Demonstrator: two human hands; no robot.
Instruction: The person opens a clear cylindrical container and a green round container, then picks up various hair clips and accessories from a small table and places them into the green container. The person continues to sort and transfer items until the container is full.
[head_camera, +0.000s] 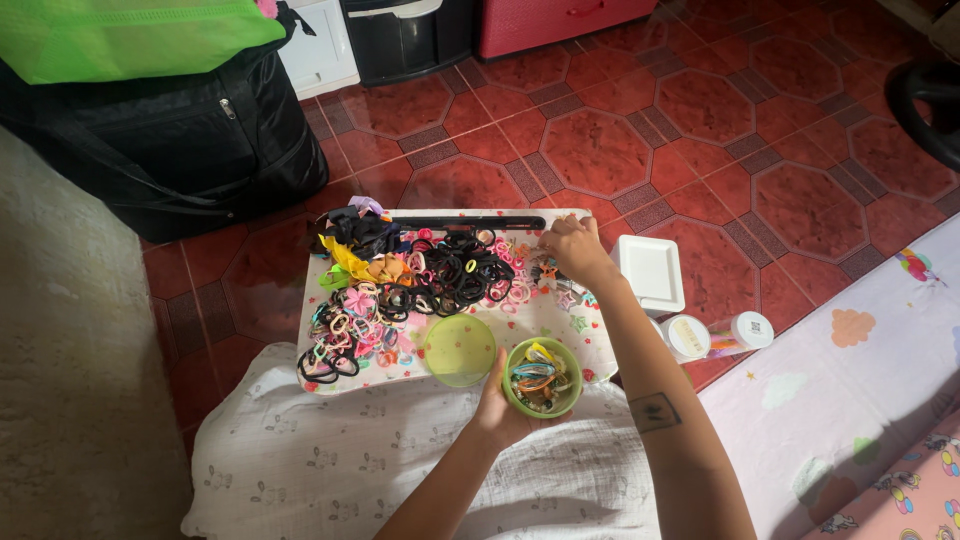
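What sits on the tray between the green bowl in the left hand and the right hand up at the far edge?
In the head view, between the green bowl and the right hand lie small pink hair ties and patterned tray surface.

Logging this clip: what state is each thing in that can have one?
Green container: open, partly filled with hair ties, held by left hand.
Green lid: off, lying on tray.
Right hand: on hair ties at the tray's far edge.
Two white-capped jars: closed, lying down.
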